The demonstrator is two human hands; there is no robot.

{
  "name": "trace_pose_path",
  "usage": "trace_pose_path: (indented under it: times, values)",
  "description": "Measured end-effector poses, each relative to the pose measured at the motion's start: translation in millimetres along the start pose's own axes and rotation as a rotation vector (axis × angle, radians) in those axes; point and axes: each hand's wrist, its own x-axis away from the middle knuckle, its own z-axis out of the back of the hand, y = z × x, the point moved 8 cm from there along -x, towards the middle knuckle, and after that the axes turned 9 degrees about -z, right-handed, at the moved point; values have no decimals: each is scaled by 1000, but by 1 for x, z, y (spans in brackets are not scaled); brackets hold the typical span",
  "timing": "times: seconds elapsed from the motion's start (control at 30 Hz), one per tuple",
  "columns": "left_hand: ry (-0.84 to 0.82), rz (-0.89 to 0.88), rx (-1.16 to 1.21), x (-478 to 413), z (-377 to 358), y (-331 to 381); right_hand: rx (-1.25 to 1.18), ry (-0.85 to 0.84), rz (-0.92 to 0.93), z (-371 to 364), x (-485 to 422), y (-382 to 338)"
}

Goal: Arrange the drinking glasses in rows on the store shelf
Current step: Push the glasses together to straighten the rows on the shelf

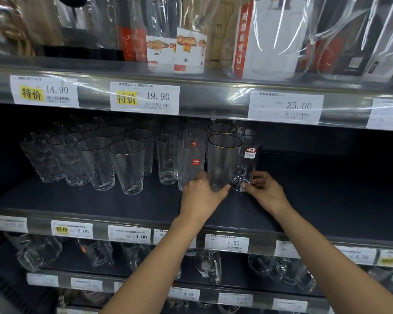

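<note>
Two hands at work: left hand (202,197) curled round the base of a gold-rimmed glass (222,159), upright on the dark shelf (100,205); right hand (267,192) pinching the base of the red-stickered glass (246,164) just beside it. Tapered glasses (127,166) in rows, shelf left.

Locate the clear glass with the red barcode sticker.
Head view, right of centre on the dark middle shelf: the stickered glass ends the front row beside the gold-rimmed glass, right hand pinching its base.
</note>
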Motion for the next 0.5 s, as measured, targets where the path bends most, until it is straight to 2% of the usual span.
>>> trace_pose_path:
  times: [0.2, 0.37, 0.5]
  values:
    - [-18, -27, 75, 1, -5, -1, -7, -2, 5, 0, 0, 0]
    - [23, -11, -27, -1, 1, 1, -7, -3, 8, 1, 0, 1]
    - [23, 21, 51, -1, 0, -2, -1, -12, 9, 1, 0, 0]
